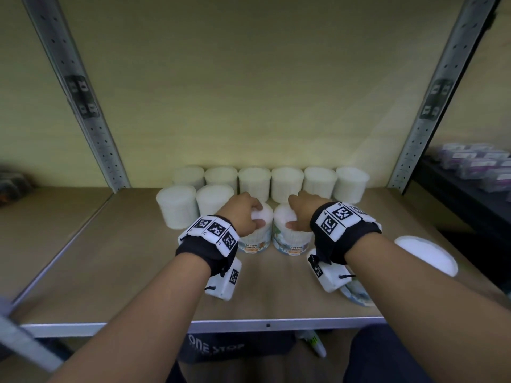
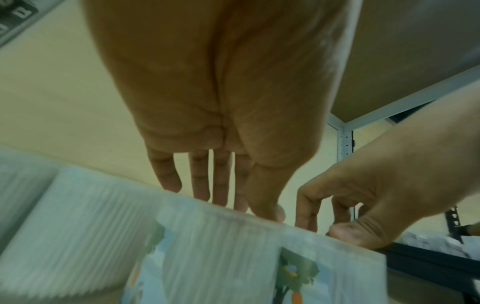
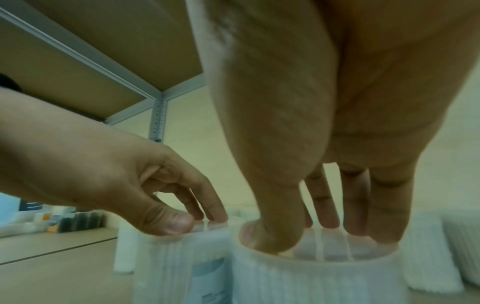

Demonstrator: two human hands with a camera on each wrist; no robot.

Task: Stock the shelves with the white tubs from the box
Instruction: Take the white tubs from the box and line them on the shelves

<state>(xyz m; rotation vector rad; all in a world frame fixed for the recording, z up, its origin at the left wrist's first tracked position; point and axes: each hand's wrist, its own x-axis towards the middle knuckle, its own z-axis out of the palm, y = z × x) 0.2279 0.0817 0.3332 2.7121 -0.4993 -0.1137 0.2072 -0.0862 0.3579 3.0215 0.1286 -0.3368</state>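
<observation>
Two white tubs with picture labels stand side by side mid-shelf in the head view. My left hand (image 1: 255,217) grips the left tub (image 1: 254,241) from above, thumb on the near edge of its lid and curled fingers on the far edge. My right hand (image 1: 294,214) holds the right tub (image 1: 290,241) the same way. In the left wrist view my left hand (image 2: 233,205) has its fingertips on the tub's (image 2: 221,246) top. The right wrist view has my right hand (image 3: 298,238) with thumb and fingertips inside the lid rim of its tub (image 3: 311,277).
A back row of several white tubs (image 1: 287,183) lines the wall, with two more (image 1: 177,208) in front at left. Another tub (image 1: 425,255) lies on its side at right. Grey uprights (image 1: 83,106) flank the wooden shelf board (image 1: 124,272). A printed box (image 1: 215,348) sits below.
</observation>
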